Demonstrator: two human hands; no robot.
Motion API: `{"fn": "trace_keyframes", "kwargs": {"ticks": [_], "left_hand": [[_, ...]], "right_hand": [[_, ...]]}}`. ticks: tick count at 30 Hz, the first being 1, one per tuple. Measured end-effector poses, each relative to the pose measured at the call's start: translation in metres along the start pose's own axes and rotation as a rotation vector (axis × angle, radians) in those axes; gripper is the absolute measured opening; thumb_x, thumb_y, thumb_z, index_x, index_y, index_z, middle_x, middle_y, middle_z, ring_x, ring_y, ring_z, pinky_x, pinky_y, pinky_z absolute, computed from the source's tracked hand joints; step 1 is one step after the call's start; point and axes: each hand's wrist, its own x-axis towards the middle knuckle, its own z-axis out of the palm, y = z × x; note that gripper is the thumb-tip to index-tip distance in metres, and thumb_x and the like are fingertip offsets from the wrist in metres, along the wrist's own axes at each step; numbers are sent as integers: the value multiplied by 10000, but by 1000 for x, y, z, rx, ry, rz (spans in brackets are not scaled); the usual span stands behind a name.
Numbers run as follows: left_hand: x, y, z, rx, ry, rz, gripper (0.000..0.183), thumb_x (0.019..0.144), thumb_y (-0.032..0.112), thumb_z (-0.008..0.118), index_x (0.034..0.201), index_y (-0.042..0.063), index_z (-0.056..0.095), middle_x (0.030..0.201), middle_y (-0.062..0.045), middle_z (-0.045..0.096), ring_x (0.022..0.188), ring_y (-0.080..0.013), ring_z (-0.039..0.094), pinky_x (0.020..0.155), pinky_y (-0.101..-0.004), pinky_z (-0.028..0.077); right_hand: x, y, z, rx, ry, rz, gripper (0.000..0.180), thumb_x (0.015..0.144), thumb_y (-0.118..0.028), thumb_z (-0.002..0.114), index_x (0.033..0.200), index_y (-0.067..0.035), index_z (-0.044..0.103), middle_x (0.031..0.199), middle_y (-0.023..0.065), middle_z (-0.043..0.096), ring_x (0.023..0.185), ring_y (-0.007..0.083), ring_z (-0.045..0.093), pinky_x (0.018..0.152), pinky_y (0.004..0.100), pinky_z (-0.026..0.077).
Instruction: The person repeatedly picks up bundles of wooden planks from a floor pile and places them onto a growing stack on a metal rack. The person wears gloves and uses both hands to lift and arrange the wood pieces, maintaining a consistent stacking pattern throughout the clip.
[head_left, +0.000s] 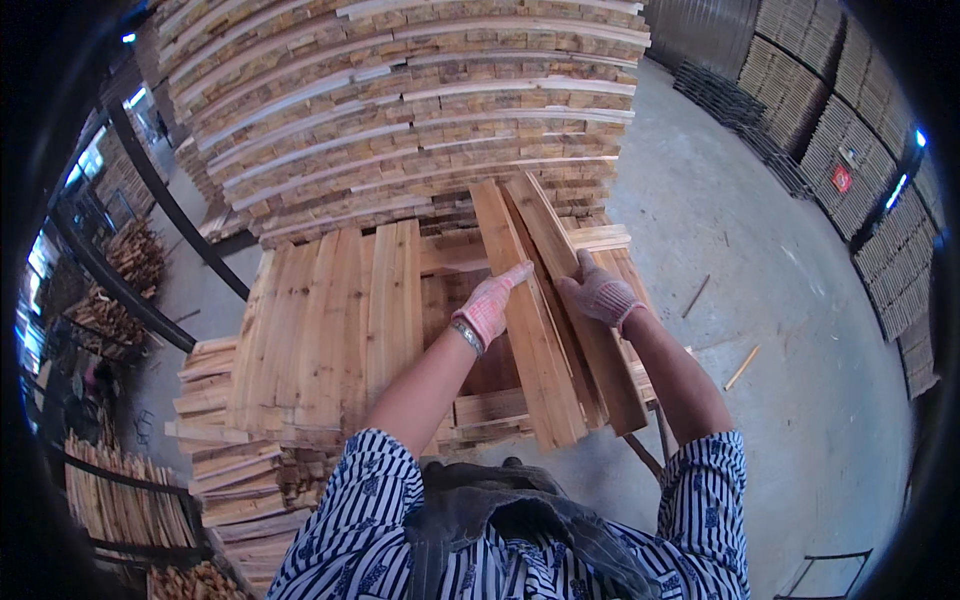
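My left hand (495, 302), in a pale knitted work glove, grips the edge of a wooden board (540, 360). A second board (592, 337) is held by my right hand (598, 291), gloved alike, with the thumb on its upper face. Between these two lies a darker board (576, 365), partly covered. All of them slant lengthwise above a low stack of lumber. Left of my hands, a row of planks (322, 322) lies side by side on top of the stack, with a gap showing lower wood beside it.
A tall layered lumber pile (420, 97) rises just beyond. Short pieces (232, 465) are piled at the left, near black metal bars (172, 206). Two loose sticks (741, 367) lie on the concrete floor (810, 420) at right. Stacked wood bundles (847, 142) line the far right side.
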Motion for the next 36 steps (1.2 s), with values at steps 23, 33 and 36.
{"fn": "trace_keyframes", "kwargs": {"ticks": [23,33,36], "left_hand": [[-1,-24,-57,1990,306,233,830,787,375,645,1493,127,286,1559,-267,119,1451,-449,39,1140,-593,14],[-15,19,-136,1761,195,253,847,851,512,533,1517,113,192,1569,-242,130,1452,-420,98,1152,-563,55],[-44,33,-151,1853,273,279,766,909,502,465,1505,88,221,1573,-194,169,1448,-385,145,1180,-471,97]], "right_hand": [[-34,-19,-3,997,-196,-5,750,871,-245,665,1459,20,282,1216,128,587,1008,171,604,819,298,525],[12,-55,145,1211,-266,109,725,868,-218,685,1446,-9,301,1190,134,610,1025,209,601,868,336,504],[20,-39,145,1139,-220,56,691,870,-229,684,1425,-12,334,1188,121,610,1018,196,600,863,327,505]]}}
